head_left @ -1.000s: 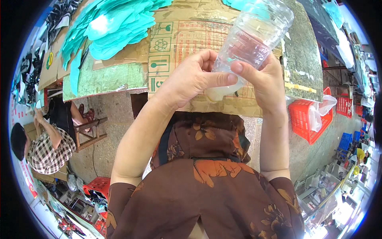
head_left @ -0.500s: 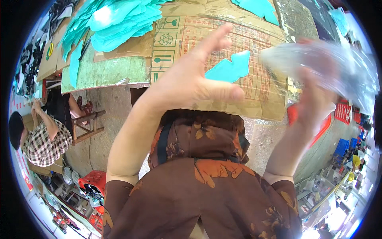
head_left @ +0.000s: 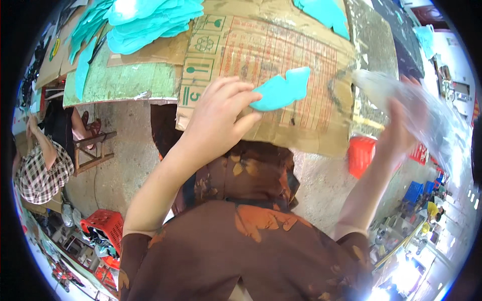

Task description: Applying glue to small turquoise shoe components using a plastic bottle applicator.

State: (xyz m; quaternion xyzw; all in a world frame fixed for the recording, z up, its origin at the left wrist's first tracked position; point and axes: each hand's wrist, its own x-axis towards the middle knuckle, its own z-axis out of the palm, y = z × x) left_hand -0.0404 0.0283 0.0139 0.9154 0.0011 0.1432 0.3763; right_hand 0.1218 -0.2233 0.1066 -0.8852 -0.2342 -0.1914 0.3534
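Note:
A turquoise cut piece [head_left: 283, 91], flat with a notch in its upper edge, lies on a cardboard sheet [head_left: 321, 134] in front of me. My left hand [head_left: 221, 111] is at its left end. The fingertips touch or nearly touch the edge, and the thumb stands apart below them. Off to the right, my right hand [head_left: 401, 125] grips what looks like a clear plastic bag [head_left: 427, 108], long and crumpled. Motion blurs the bag and that hand, and part of the fingers shows only through the plastic.
A pile of turquoise pieces [head_left: 150, 27] lies at the far left, and more turquoise pieces [head_left: 326, 16] at the far edge. Below the table's right side stands a red basket [head_left: 360, 156]. A person in a checked shirt [head_left: 44, 173] sits at left, near a wooden stool [head_left: 95, 150].
My left hand has come down from above the cardboard to the turquoise piece's left end. My right hand still holds the plastic, swung slightly down. The whole view has shifted a little.

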